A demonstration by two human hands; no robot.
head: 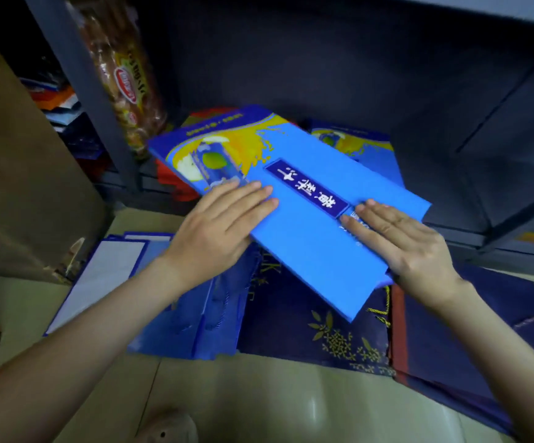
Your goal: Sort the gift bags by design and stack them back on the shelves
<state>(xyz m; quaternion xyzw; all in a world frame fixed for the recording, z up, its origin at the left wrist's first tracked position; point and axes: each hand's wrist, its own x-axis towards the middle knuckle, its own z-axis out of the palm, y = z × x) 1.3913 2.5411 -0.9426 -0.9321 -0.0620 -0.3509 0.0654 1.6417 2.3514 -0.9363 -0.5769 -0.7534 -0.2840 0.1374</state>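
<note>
Where the bag is: The bright blue bag is lying flat and crooked. Its far end is sitting on the low shelf and its near end is sticking out over the floor.
Left hand: The left hand is pressing down on the bag's left edge with its fingers straight and flat. It is not curling round anything.
Right hand: The right hand is lying flat on the bag's right side, also with its fingers straight.
Why held this way: Two flat hands are probably for sliding the bag in and turning it straight, so it is not bending or slipping.
How the bag looks: It is folded flat, smooth and stiff. It is showing a dark blue strip with white writing, a yellow splash and a green fruit picture. It may be one bag or a few; that is hard to tell.
Why this spot: A matching bag with the same yellow splash is lying just behind it, so this looks like the pile for that design.
Waiting on the floor: Navy bags with gold flowers, plain blue bags and dark bags with a red edge are lying there, not yet stacked.
</note>
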